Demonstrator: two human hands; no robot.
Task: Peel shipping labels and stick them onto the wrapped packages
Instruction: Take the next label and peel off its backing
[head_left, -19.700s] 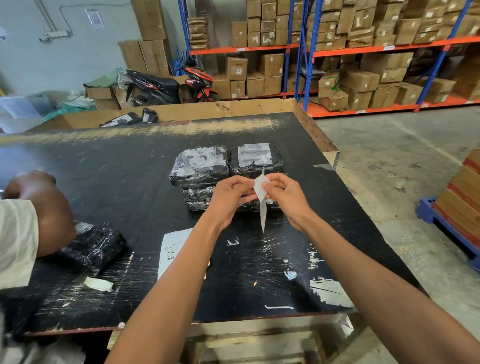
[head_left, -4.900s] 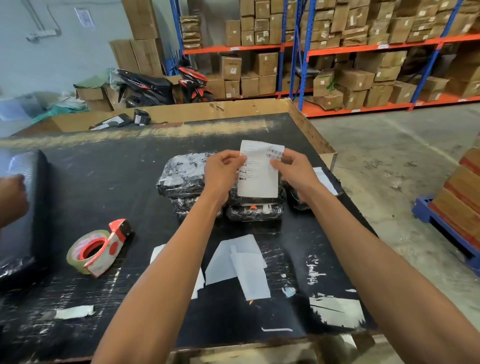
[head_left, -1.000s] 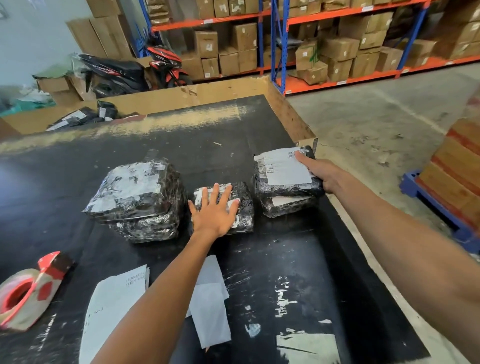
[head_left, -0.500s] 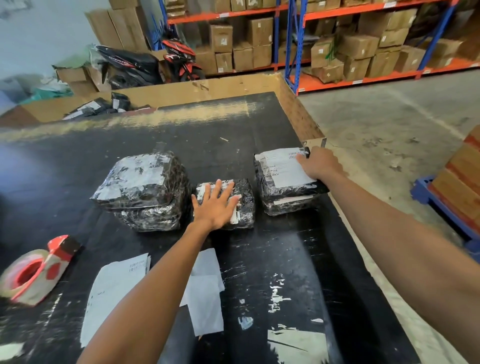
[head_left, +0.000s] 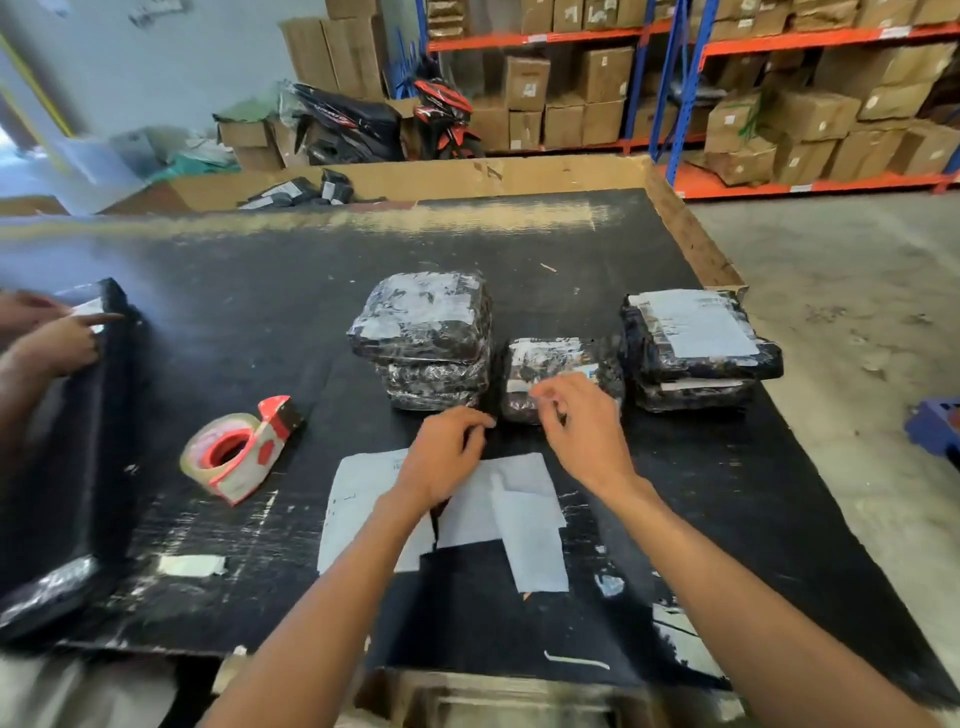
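Black wrapped packages lie in a row on the black table (head_left: 597, 249): a left stack (head_left: 426, 332), a small middle package (head_left: 556, 364) and a right stack (head_left: 691, 338) with a white shipping label on top. White label sheets (head_left: 524, 514) lie on the table nearer to me. My left hand (head_left: 447, 457) hovers over the sheets with its fingers curled and nothing seen in it. My right hand (head_left: 584, 431) is just in front of the middle package, fingers bent and loosely apart, holding nothing.
A red tape dispenser (head_left: 239, 452) rests left of the sheets. Another person's hands (head_left: 47, 338) touch a large black package (head_left: 78, 426) at the left edge. The table's right edge drops to the concrete floor. Shelves of cardboard boxes (head_left: 779, 114) stand behind.
My left hand has lifted off the middle package and pulled back over the label sheets. My right hand has left the right stack and come in front of the middle package.
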